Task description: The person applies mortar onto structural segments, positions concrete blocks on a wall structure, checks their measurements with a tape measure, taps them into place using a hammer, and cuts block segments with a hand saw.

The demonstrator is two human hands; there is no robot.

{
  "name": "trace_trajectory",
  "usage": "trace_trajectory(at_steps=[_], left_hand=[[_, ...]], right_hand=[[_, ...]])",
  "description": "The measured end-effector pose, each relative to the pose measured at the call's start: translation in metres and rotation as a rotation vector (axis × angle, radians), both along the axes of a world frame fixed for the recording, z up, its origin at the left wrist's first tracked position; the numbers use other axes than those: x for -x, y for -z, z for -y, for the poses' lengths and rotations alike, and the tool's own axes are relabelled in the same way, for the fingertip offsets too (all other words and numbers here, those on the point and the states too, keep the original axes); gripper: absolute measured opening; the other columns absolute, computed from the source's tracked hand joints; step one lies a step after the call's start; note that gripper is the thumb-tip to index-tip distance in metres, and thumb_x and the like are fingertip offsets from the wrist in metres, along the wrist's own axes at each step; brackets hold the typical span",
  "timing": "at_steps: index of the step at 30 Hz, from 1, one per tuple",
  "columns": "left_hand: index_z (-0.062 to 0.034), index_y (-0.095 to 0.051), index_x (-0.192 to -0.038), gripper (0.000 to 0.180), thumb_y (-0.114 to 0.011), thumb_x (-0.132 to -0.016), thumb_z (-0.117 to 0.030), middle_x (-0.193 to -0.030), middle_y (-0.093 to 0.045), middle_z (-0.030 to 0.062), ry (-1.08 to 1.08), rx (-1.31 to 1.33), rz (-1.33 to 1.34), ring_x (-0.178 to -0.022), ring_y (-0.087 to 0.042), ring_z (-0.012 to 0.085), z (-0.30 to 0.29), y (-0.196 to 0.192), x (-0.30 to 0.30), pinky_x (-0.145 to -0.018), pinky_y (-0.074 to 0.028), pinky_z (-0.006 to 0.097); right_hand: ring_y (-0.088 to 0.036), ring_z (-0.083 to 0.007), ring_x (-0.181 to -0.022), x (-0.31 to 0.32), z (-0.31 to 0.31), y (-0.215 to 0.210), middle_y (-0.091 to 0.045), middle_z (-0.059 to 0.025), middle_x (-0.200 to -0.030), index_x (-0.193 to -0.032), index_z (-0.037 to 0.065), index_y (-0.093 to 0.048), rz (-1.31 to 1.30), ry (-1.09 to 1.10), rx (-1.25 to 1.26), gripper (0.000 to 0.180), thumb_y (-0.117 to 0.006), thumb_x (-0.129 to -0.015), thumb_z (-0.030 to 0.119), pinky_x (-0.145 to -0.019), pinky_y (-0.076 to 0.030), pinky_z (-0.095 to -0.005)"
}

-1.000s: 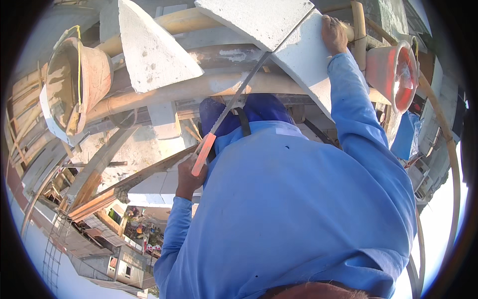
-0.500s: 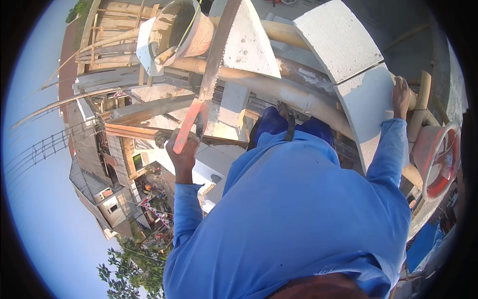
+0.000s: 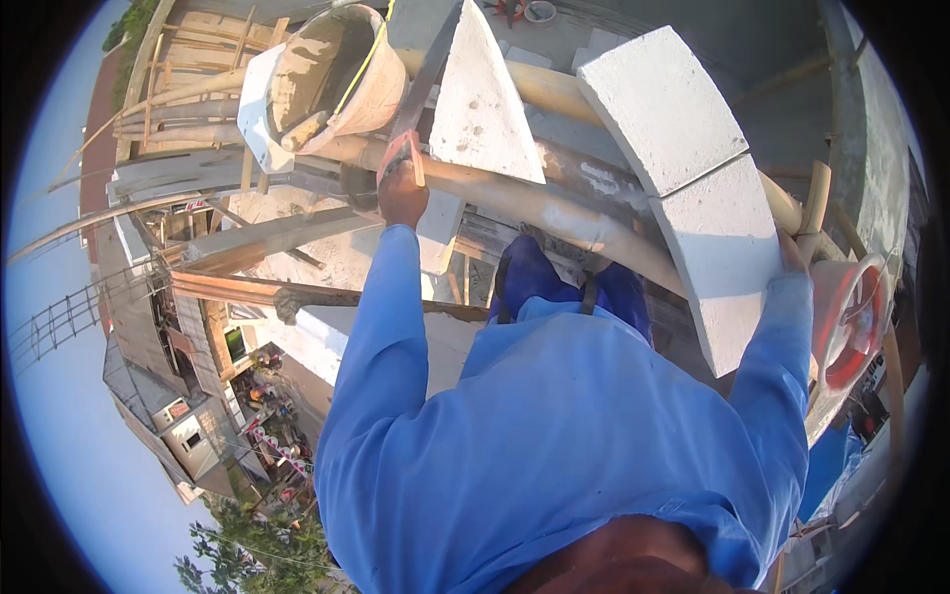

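Observation:
My left hand (image 3: 403,198) is closed round the red handle of a hand saw (image 3: 424,87), whose long blade points away from me. The blade runs along the left side of a white triangular piece of block (image 3: 483,104). To the right lies a long white block (image 3: 717,262), a dark straight line crossing it between its far part (image 3: 665,109) and near part. Against the right edge of the near part rests my right hand (image 3: 791,253), beside a bamboo pole. Its fingers are mostly hidden.
Thick bamboo poles (image 3: 594,228) run across below the blocks. A mortar-stained bucket (image 3: 371,84) stands at the far left, and a red-lined bucket (image 3: 853,327) at the right. Wooden beams (image 3: 287,238) cross the left. Rooftops (image 3: 163,396) show far below on that side.
My left hand has pushed the saw forward, away from me, and the arm is now stretched out. My right hand has moved nearer along the block's edge. The view has shifted slightly.

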State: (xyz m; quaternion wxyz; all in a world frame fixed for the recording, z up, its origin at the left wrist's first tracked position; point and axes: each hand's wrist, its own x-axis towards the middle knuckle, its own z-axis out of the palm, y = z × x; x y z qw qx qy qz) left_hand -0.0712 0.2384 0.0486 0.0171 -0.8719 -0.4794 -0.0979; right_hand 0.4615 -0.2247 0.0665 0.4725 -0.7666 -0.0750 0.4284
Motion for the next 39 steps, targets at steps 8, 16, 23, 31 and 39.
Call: trace_trajectory(at_steps=[8, 16, 23, 31, 39], left_hand=[[-0.0015, -0.055, -0.108, 0.036, -0.062, -0.075, -0.014, -0.100, -0.059, 0.0206, -0.023, -0.087, -0.246, -0.096, -0.057, 0.0371, 0.033, 0.016, 0.003, -0.081, -0.047, 0.043], [0.0048, -0.059, -0.103, 0.059, -0.054, -0.087, -0.052, -0.088, -0.065, 0.0163, 0.050, 1.585, 0.268, -0.068, -0.063, 0.0188, 0.253, -0.037, -0.170, -0.061, -0.051, 0.033], [0.0064, -0.050, -0.120, 0.067, -0.052, -0.089, -0.053, -0.109, -0.058, 0.0182, -0.041, 1.946, 0.483, -0.091, -0.062, 0.0250, 0.318, -0.020, -0.251, -0.065, -0.055, 0.035], [0.0032, -0.050, -0.120, 0.063, -0.050, -0.090, -0.052, -0.108, -0.059, 0.0139, 0.100, 1.838, 0.407, -0.074, -0.064, 0.0163, 0.318, -0.036, -0.227, -0.058, -0.053, 0.030], [0.0078, -0.059, -0.099, 0.066, -0.046, -0.091, -0.056, -0.075, -0.063, 0.0188, 0.215, 1.680, 0.355, -0.060, -0.063, 0.0256, 0.326, -0.014, -0.228, -0.055, -0.049, 0.039]], right_hand=[[-0.051, -0.0304, -0.110, -0.007, -0.015, -0.010, -0.053, -0.0171, -0.121, -0.126, 0.001, -0.045, -0.200, -0.138, -0.127, 0.063, -0.061, -0.077, 0.038, -0.094, -0.038, -0.0380], [-0.048, -0.0290, -0.114, -0.005, -0.012, -0.007, -0.050, -0.0173, -0.126, -0.131, 0.001, -0.042, -0.407, -0.211, -0.290, 0.075, -0.067, -0.072, 0.040, -0.097, -0.036, -0.0374], [-0.046, -0.0277, -0.118, 0.012, 0.015, -0.025, -0.048, -0.0175, -0.131, -0.135, 0.000, -0.039, -0.415, -0.319, -0.262, 0.086, -0.072, -0.067, 0.041, -0.100, -0.034, -0.0368], [-0.043, -0.0254, -0.117, 0.050, 0.013, -0.072, -0.048, -0.0121, -0.124, -0.134, 0.001, -0.038, -0.020, -0.415, -0.080, 0.096, -0.068, -0.046, 0.023, -0.102, -0.031, -0.0348], [-0.046, -0.0245, -0.113, 0.048, 0.019, -0.061, -0.050, -0.0122, -0.123, -0.134, 0.000, -0.039, -0.049, -0.352, -0.076, 0.096, -0.066, -0.047, 0.031, -0.099, -0.033, -0.0330]])
